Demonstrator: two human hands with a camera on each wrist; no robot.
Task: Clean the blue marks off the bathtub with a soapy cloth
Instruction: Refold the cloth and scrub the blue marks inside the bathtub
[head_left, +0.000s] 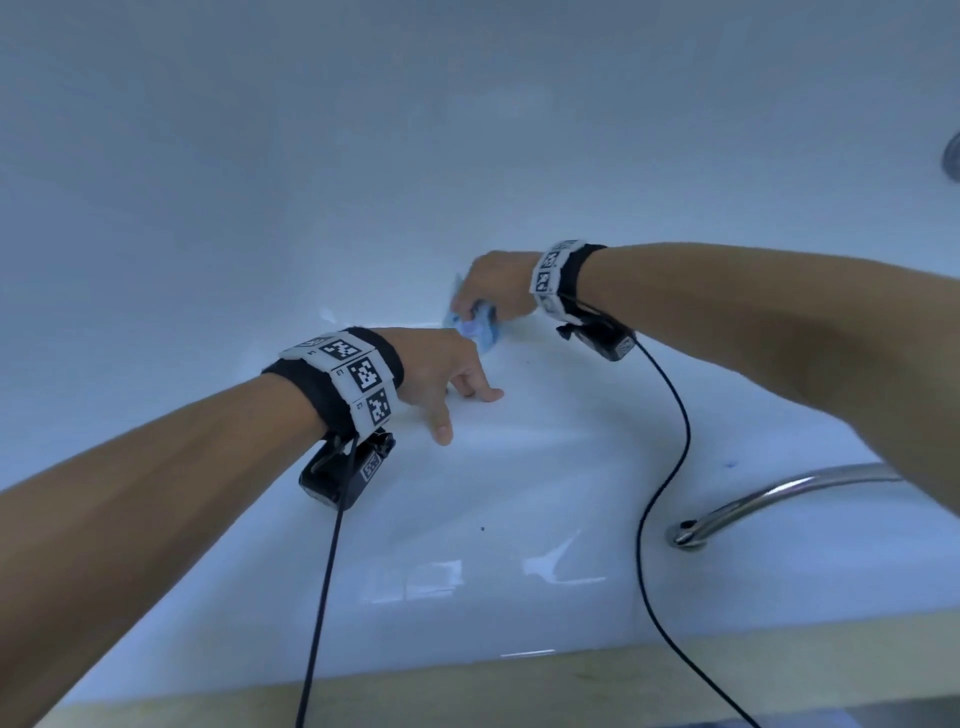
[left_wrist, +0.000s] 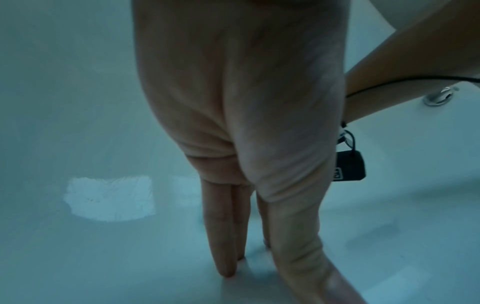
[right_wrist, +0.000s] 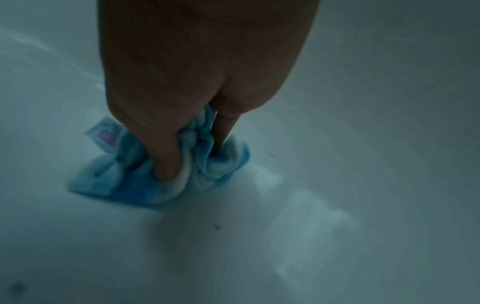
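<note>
Down on the floor of the white bathtub (head_left: 260, 234), the right hand (head_left: 496, 283) squeezes a bunched blue cloth (head_left: 475, 325) and presses it on the tub. The right wrist view shows more: the thumb and fingers (right_wrist: 166, 164) dig into the cloth, and a small tag (right_wrist: 103, 133) sticks out on its far left side. The cloth is a lump with no clear long side. The left hand (head_left: 447, 379) holds nothing; the left wrist view shows its straight fingers (left_wrist: 221, 236) touching the tub floor. One small blue mark (head_left: 731, 462) sits near a shiny metal handle (head_left: 769, 499), well apart from the cloth. A black cable (head_left: 665, 467) hangs across the tub between them.
</note>
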